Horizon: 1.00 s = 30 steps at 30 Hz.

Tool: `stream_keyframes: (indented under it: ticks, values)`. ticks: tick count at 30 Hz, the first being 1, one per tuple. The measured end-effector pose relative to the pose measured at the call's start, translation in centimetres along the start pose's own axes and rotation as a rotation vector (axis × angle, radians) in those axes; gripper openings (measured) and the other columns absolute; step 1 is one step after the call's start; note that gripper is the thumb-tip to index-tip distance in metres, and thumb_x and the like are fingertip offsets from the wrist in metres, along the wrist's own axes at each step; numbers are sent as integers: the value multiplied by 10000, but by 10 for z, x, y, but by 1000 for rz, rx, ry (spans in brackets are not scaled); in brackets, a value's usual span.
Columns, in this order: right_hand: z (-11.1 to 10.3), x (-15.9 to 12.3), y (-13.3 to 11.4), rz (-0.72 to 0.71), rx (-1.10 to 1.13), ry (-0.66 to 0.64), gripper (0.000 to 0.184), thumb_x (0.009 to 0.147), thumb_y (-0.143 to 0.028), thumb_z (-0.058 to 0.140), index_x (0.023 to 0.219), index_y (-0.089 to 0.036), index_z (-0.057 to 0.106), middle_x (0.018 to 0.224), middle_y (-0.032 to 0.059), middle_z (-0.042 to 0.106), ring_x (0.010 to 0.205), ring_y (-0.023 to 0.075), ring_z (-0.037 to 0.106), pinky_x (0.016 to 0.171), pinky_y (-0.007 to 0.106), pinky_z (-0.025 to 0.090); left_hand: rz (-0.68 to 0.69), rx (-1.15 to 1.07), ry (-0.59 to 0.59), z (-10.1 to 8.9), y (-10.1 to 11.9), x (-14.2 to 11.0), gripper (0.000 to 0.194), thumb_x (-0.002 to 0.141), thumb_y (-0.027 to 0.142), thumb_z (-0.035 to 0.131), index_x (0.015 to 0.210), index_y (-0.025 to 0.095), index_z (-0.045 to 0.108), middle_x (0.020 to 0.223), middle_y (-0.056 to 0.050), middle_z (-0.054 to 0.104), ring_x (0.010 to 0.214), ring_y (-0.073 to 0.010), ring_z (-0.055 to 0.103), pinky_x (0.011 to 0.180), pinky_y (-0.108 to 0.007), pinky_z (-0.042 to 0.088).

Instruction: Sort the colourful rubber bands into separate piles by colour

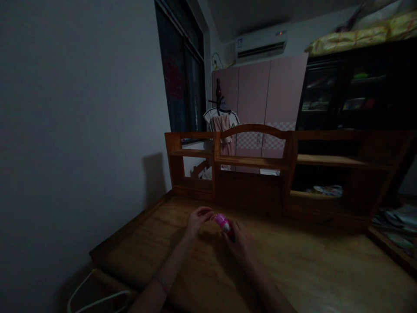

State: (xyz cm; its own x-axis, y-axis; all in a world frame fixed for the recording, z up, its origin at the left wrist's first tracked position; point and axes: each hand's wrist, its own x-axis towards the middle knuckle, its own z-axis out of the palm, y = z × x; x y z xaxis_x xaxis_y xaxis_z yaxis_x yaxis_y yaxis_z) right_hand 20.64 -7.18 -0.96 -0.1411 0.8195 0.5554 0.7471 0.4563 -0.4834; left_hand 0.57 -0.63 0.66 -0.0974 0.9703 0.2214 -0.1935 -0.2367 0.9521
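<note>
A small pink object (223, 223), bottle-like with a white band, is held above the wooden desk (293, 269). My right hand (243, 245) is wrapped round its lower end. My left hand (197, 219) pinches its upper end with curled fingers. Both forearms reach in from the bottom edge. The room is dim, so the object's details stay unclear.
A wooden hutch with shelves (254, 163) stands along the desk's far side. A white wall (74, 152) is at the left. A white wire frame (97, 298) sits below the desk's near-left corner. Pink wardrobes (260, 95), hung clothes (221, 124) and an air conditioner (262, 41) are behind.
</note>
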Motion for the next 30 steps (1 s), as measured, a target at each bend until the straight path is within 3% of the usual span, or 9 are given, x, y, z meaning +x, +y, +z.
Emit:
stream_keyframes:
  ticks: [3,7,10,13,16,19,21,26,30]
  values:
    - [-2,2,3,-8,-104,7,342,877,-301,604,1210,-227,571,1069,78,618,962,234,563,804,320,431,46,80,-118,3,7,-3,414,618,388,842,900,115,712,845,-85,722,784,-197,677,777,-306,539]
    - [-10,4,3,-67,-231,17,377,871,-179,589,1244,-228,569,1101,81,611,1025,246,527,861,338,410,126,300,-336,3,20,-12,473,730,317,757,1162,150,664,1025,-110,709,766,-186,673,738,-304,529]
    - [-13,5,3,-113,-266,11,389,876,-153,582,1257,-233,568,1119,77,608,1043,250,507,892,348,397,273,468,-456,9,25,-20,439,717,172,715,1154,197,681,1281,-111,599,1037,-230,622,871,-335,502]
    - [-13,6,3,-142,-272,2,409,883,-143,576,1281,-231,558,1145,78,605,1046,248,499,907,353,386,364,577,-542,15,25,-27,435,727,91,643,1139,221,691,1243,-80,610,1184,-235,532,1038,-383,402]
    - [-15,7,4,-165,-280,3,423,882,-141,579,1294,-233,551,1170,74,599,1056,250,491,914,360,376,254,523,-506,18,19,-29,434,734,128,667,1161,202,670,1158,-90,639,1085,-231,584,955,-360,464]
    - [-19,8,3,-175,-296,14,429,881,-135,575,1299,-230,548,1174,74,598,1060,250,486,922,363,364,15,310,-409,15,10,-25,518,748,267,729,1238,166,595,1093,-119,658,782,-175,651,675,-277,525]
    - [-21,8,2,-168,-312,25,426,879,-123,567,1291,-233,555,1157,76,603,1048,246,489,920,362,361,-61,177,-344,12,5,-21,576,752,356,744,1259,158,557,1109,-127,653,628,-122,621,588,-255,508]
    - [-22,9,2,-160,-350,27,403,894,-149,551,1288,-233,560,1134,88,609,1023,241,499,890,355,368,-7,196,-314,6,6,-18,583,722,399,779,1204,123,605,886,-94,698,683,-155,647,700,-285,525]
    - [-22,9,3,-141,-378,26,407,889,-163,563,1288,-239,561,1124,84,609,1025,240,495,892,358,364,122,265,-299,6,6,-19,432,711,361,782,1073,146,685,1146,-132,663,920,-212,665,838,-320,521]
